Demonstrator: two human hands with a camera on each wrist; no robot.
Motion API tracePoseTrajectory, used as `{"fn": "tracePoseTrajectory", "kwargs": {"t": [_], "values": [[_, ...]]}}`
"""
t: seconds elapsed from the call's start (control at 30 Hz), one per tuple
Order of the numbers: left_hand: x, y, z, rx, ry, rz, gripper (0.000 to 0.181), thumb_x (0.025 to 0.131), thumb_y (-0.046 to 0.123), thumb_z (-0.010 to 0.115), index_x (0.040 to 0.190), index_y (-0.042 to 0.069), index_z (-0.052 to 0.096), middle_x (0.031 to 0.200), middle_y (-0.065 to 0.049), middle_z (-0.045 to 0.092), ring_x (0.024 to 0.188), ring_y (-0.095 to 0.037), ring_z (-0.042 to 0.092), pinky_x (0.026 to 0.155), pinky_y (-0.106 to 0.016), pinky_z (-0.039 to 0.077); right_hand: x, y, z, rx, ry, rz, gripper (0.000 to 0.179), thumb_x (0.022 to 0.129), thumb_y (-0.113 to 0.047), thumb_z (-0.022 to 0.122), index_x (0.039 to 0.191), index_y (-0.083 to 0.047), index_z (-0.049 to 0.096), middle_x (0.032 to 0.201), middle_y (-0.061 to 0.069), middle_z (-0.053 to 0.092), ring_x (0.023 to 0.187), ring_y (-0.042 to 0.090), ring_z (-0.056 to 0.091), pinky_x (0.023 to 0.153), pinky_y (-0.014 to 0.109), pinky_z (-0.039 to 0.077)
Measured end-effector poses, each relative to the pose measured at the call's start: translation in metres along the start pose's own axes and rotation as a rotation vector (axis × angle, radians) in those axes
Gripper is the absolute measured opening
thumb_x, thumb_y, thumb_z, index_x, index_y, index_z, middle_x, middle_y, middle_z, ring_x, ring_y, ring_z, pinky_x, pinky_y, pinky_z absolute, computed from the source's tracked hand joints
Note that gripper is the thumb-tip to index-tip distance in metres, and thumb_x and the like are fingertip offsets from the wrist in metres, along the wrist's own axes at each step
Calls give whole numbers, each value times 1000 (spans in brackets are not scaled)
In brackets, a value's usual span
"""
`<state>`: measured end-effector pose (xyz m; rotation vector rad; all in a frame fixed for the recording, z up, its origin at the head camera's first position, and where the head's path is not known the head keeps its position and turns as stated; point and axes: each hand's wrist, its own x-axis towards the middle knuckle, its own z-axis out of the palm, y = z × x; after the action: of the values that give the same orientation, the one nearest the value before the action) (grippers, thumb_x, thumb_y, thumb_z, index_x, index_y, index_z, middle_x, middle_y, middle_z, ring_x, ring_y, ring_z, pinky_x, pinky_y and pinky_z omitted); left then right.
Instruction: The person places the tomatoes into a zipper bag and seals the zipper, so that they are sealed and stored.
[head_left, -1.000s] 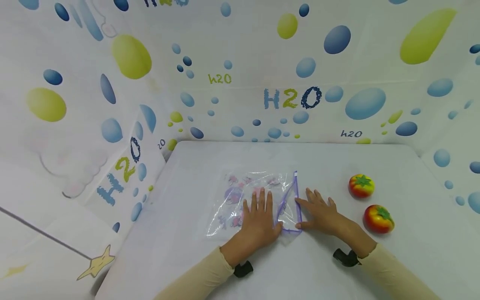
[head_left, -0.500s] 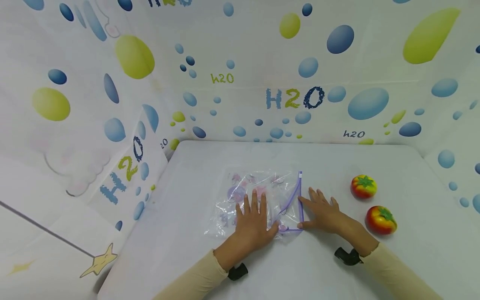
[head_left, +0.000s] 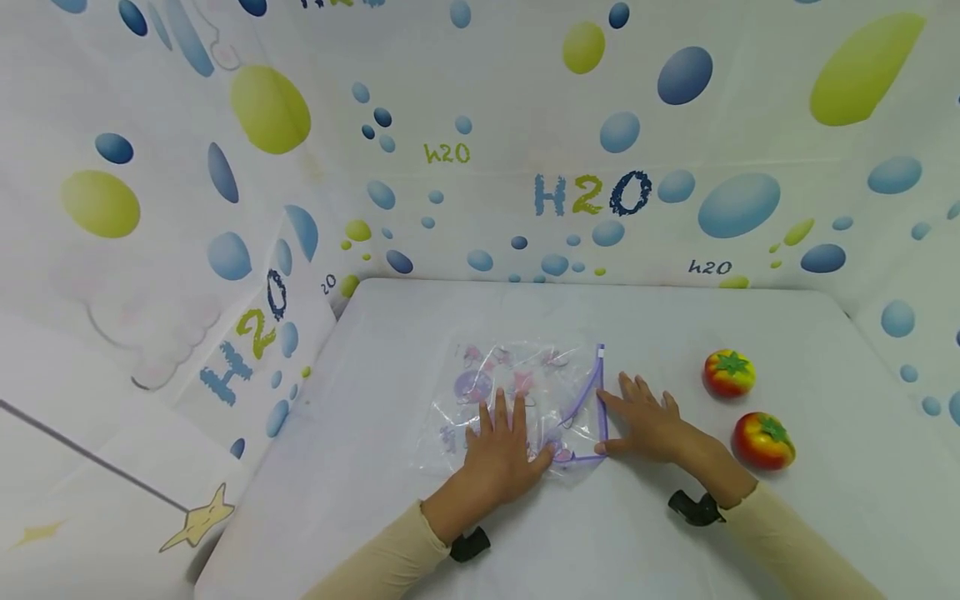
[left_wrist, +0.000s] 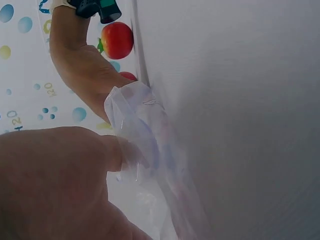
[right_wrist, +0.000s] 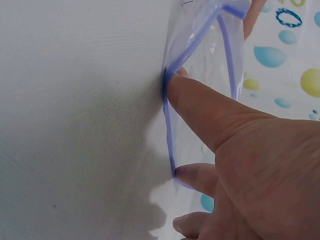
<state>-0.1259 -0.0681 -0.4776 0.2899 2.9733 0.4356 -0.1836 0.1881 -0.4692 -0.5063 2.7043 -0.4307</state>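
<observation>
Bag [head_left: 543,400] mouth lies parted at the right hand [head_left: 641,425]

The bag lies on the table [head_left: 360,375] at the centre of the frame, a little below the middle, its long axis running across from left to right. Its mouth is the right-hand end, edged by a purple strip [head_left: 603,425] that runs up and down the frame. A second purple line slants away down and left from near the top of that edge, so the two lips stand apart with clear film between them.

The right hand is the nearer to the mouth: thumb and forefinger touch the strip at separate spots, the forefinger higher in the frame, and the grip is spread, pinching nothing. The left hand [head_left: 498,462] rests on the lower middle of the bag, fingers straight and pointing up the frame, thumb toward the mouth; its grip is spread too.

Both fruits, the upper one [head_left: 729,373] and the lower one [head_left: 763,442], sit right of the right hand, on the side the mouth faces. The lower is near that wrist; neither is held.
</observation>
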Motion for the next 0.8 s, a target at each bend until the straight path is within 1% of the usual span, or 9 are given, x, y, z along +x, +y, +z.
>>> {"fn": "tracePoseTrajectory", "kwargs": {"t": [0.2, 0.4, 0.53, 0.7, 0.8], "values": [[-1, 0, 3, -7, -22, -23, 88, 103, 60, 52, 164, 0, 29, 169, -31, 26, 152, -59, 29, 113, -74, 35, 1, 2, 1, -8, -6, 8, 99, 86, -58, 80, 163, -12, 40, 171, 34, 13, 155, 61, 7, 114, 84, 6], [-1, 0, 5, -42, -31, -39, 86, 104, 57, 50, 163, -2, 30, 168, -32, 28, 153, -58, 27, 116, -74, 31, 2, 2, 6, -11, 18, 2, 96, 86, -57, 80, 162, -12, 42, 171, 32, 14, 156, 59, 8, 115, 84, 5], [-1, 0, 5, -60, -27, -34, 86, 104, 56, 51, 162, -4, 30, 167, -32, 28, 152, -59, 27, 116, -74, 31, 1, 2, 8, -21, 44, -19, 92, 88, -55, 79, 160, -11, 45, 171, 32, 17, 156, 59, 11, 114, 84, 8], [-1, -1, 7, -55, -14, -30, 86, 104, 56, 52, 161, -5, 32, 166, -33, 31, 152, -59, 29, 115, -74, 32, -2, 0, 9, -25, 55, -36, 86, 91, -54, 77, 160, -11, 46, 171, 30, 20, 156, 57, 14, 115, 83, 10], [-1, 0, 8, -46, -7, -30, 86, 104, 56, 52, 161, -5, 32, 166, -32, 32, 151, -59, 30, 115, -73, 33, -3, 0, 9, -34, 66, -51, 84, 92, -52, 76, 159, -11, 47, 170, 29, 26, 155, 56, 21, 116, 82, 13]]}}
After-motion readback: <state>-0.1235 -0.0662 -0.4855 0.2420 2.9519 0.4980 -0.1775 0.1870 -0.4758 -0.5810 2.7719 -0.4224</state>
